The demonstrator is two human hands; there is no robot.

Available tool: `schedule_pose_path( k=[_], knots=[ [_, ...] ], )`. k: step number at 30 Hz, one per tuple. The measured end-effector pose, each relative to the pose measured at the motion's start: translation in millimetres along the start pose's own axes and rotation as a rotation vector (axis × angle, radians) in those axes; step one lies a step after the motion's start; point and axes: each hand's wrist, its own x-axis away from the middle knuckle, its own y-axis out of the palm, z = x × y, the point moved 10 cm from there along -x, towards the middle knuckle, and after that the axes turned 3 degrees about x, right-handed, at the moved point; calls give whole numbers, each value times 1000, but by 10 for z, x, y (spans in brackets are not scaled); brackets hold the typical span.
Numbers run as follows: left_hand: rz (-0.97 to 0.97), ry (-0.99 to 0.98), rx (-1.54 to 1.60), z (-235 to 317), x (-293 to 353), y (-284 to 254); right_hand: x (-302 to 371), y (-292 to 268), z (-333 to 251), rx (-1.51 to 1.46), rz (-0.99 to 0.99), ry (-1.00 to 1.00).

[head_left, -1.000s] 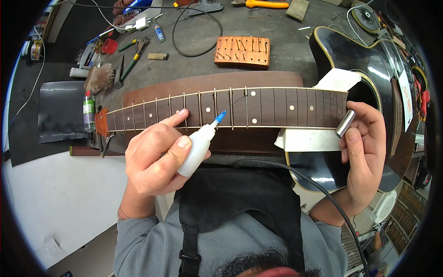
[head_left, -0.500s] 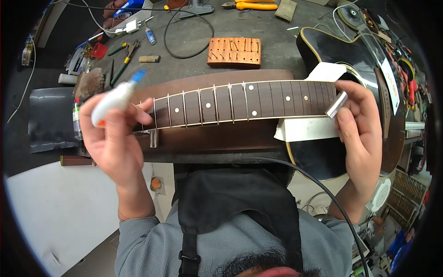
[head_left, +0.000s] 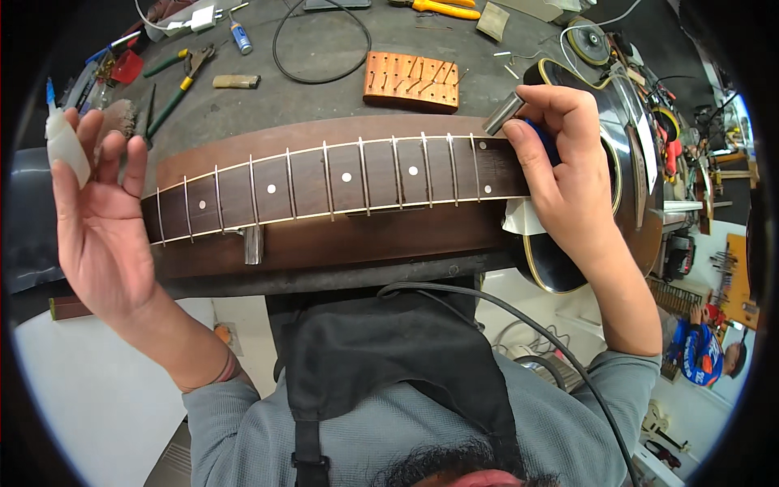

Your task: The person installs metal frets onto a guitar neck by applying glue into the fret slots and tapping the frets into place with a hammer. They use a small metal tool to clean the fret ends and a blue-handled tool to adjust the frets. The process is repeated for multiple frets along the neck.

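My left hand [head_left: 111, 231] pinches a small white squeeze bottle [head_left: 65, 146] with a blue tip between thumb and forefinger, its other fingers spread. The bottle stands nearly upright past the far left end of the guitar neck. Between the thumb and fingers of my right hand [head_left: 560, 154] is a short shiny metal bar [head_left: 504, 114], tilted above the body end of the fretboard. Something dark blue shows behind those fingers; I cannot make it out. The dark fretboard [head_left: 308, 183] has white dots and several metal frets whose ends overhang its edges. The black guitar body [head_left: 560, 264] lies at right.
Behind the neck stands a reddish wooden block [head_left: 411, 81] with holes and fret wires in it. Pliers [head_left: 182, 85], a blue tube [head_left: 240, 37] and a black cable loop [head_left: 277, 49] lie on the bench. A metal piece [head_left: 254, 245] protrudes below the neck. Another person [head_left: 702, 353] is far right.
My left hand has moved left with the bottle, away from the frets. My right hand has moved left and up with the metal bar, and more frets show on the fretboard.
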Motion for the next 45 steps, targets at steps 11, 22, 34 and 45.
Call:
schedule_pose_path(
  k=[11, 22, 34, 45],
  knots=[
    [-58, -10, -5, -19, -8, -152, -18, 126, -153, 79, 4, -124],
    [-47, 9, -6, 10, 12, -221, -102, 136, -278, 39, -6, -226],
    [-90, 29, 48, 5, 15, -194, -70, 158, -244, 33, -27, -252],
    [-107, 45, 44, 11, 28, -173, -112, 125, -283, 133, -47, -170]
  ],
)
